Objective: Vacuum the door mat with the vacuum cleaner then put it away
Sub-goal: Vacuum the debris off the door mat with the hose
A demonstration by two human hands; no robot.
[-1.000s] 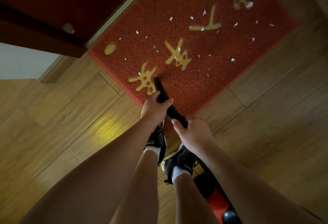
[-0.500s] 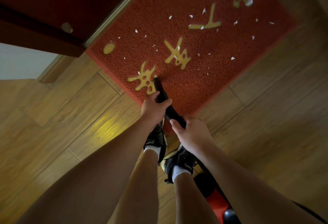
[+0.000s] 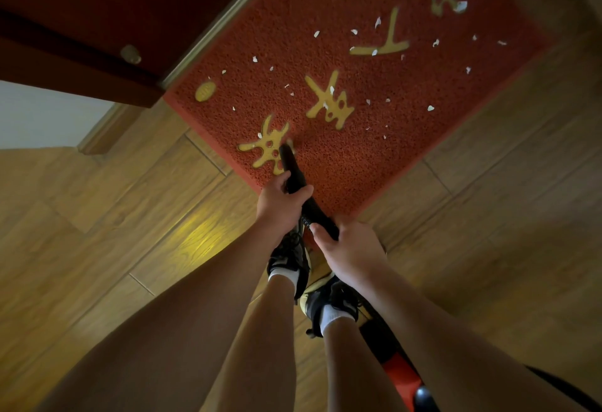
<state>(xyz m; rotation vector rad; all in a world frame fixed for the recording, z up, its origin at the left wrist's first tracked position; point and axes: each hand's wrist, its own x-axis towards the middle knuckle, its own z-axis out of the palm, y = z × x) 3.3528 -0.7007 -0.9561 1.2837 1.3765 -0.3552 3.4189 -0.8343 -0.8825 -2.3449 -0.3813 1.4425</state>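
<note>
You stand at the near corner of the door mat [image 3: 407, 137], a red, rough-textured mat with yellow characters [image 3: 329, 102] across it, lying on the wooden floor [image 3: 136, 222] against the foot of a dark red door [image 3: 81, 7]. Your left hand [image 3: 280, 206] is wrapped round the black nozzle [image 3: 291, 165] of the vacuum cleaner [image 3: 400, 374], with the fingers curled over its top and the thumb on the near side. Your right hand [image 3: 353, 253] is clenched round the black tube [image 3: 322, 216] just behind it, thumb laid along the tube towards the left hand. The two hands are near each other but not touching.

The tip of the nozzle rests on the mat at the edge of the nearest yellow character (whether it presses into the pile or only touches it, you cannot tell from here). From your right hand the tube runs back under your forearm to the red and black body of the vacuum cleaner, which sits on the floor behind your right leg at the lower edge of the view.

White scraps [image 3: 378, 22] lie scattered over the mat, mostly well beyond the nozzle towards the far side, with a few close to the tip. Your black shoes [image 3: 286, 258] stand on the floor just short of the mat's corner. A strip of pale wall [image 3: 39, 111] shows left of the door.
</note>
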